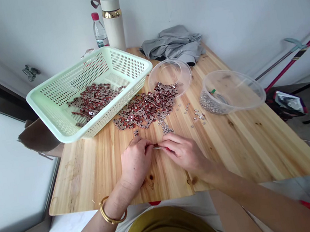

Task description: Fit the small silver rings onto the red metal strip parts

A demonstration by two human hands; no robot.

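My left hand (pixel 137 160) and my right hand (pixel 183 151) meet over the near part of the wooden table. Between their fingertips they pinch a small flat strip (pixel 157 147), mostly covered by the fingers. Something red shows at my right fingertips. Just beyond the hands lie small round metal discs (pixel 165 126) and a tiny stack of metal pieces (pixel 136 133). Behind these, a heap of reddish-brown strips (pixel 145 109) with metal studs spreads against the basket. More such strips (pixel 95 101) fill part of the pale green basket (pixel 68 137).
At right stands a clear plastic tub (pixel 237 107) holding many metal discs. A clear round lid (pixel 186 84) lies near grey cloth (pixel 173 42). A white flask (pixel 115 29) and a water bottle (pixel 99 31) stand behind the basket. Loose discs (pixel 198 115) lie scattered on the table (pixel 253 156).
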